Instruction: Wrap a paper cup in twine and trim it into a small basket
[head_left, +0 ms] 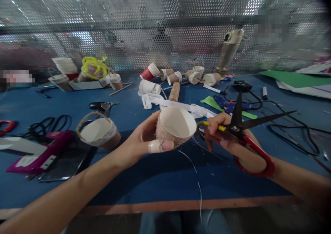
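My left hand [150,134] is wrapped round a paper cup [168,132] whose outside is covered in brown twine; its white inside faces up and toward me. A bandage circles that thumb. In my right hand [219,134] is a pair of scissors [236,127] with red and yellow handles, its dark blades spread wide and pointing away from the cup. A thin whitish strand [198,182] hangs below the cup over the table's front edge. To the left of my left hand stands a finished-looking twine cup [110,142] with a lace rim and a rope handle.
Purple glue gun [55,149] and black cables lie at left, a blue glue gun [224,104] at right. Behind are several twine cups [174,78], a twine roll [174,91], white lace ribbon [165,103], and a bottle [227,52] against the perforated metal screen [129,30].
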`<state>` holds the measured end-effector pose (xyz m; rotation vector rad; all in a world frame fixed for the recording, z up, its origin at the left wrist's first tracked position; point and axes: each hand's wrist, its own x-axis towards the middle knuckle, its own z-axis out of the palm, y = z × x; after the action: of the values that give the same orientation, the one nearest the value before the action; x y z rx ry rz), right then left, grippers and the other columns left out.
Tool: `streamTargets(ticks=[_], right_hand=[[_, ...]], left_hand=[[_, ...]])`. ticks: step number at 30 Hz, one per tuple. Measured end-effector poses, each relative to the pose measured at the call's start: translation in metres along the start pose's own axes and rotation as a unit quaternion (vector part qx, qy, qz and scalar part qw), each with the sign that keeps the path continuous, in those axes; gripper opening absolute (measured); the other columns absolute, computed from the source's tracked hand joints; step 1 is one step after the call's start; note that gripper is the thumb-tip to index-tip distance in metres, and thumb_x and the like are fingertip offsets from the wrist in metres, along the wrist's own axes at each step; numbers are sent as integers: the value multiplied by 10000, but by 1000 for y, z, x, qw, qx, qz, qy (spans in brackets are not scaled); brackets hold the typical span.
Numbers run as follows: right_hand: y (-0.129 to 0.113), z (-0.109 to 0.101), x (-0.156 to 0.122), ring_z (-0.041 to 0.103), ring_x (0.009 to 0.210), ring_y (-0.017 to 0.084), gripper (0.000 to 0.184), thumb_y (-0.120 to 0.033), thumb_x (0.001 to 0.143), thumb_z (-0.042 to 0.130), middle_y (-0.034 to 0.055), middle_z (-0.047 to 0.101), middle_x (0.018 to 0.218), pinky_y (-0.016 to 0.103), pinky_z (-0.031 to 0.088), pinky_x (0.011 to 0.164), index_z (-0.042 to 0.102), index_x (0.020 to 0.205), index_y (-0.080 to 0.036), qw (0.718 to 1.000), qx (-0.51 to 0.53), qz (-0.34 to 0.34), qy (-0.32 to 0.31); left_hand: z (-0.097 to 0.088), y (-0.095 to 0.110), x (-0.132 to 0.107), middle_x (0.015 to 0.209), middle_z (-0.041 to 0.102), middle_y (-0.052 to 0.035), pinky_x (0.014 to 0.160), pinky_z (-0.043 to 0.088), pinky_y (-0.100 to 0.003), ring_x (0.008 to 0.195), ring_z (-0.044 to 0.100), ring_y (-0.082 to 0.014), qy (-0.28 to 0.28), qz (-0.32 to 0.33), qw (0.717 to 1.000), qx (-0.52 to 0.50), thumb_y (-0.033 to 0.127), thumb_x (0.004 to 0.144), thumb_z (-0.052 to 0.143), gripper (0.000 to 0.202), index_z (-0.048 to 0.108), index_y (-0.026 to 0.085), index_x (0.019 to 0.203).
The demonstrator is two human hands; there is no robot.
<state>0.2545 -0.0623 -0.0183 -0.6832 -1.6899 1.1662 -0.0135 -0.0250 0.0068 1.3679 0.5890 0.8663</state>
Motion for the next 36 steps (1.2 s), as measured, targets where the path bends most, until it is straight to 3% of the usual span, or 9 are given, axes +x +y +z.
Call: streamTargets(ticks=[5,16,29,36], right_hand=[[1,-1,-1,535,765,178,106,-320,1016,503,22,472,906,336,465,673,546,1105,-281,1000,-4,2,-2],[0,0,-1,511,743,154,92,-339,1023,504,5,442,903,318,453,659,536,1076,-271,1000,-12,-5,-2],[1,2,2,555,697,131,101,-367,1021,535,-14,475,877,293,452,625,547,1042,-269,1000,-21,3,15],[2,2,-1,549,709,140,139,-404,1040,481,-3,473,892,308,467,637,541,1071,-282,1000,-25,-9,1]], left_hand=[[-1,-2,-1,1189,699,-106,905,569,-395,1108,654,-334,-1,-4,1000,14,297,664,886,648,646,223,1261],[-1,6,-1,1222,633,-35,965,526,-346,1125,619,-263,-53,-7,997,56,193,688,878,619,657,318,1253],[-3,4,1,1273,610,-65,969,527,-360,1202,583,-292,-80,13,993,85,206,707,870,667,590,275,1308],[-1,4,1,1236,592,5,959,499,-270,1174,574,-199,-90,20,994,61,163,728,867,639,606,346,1283]])
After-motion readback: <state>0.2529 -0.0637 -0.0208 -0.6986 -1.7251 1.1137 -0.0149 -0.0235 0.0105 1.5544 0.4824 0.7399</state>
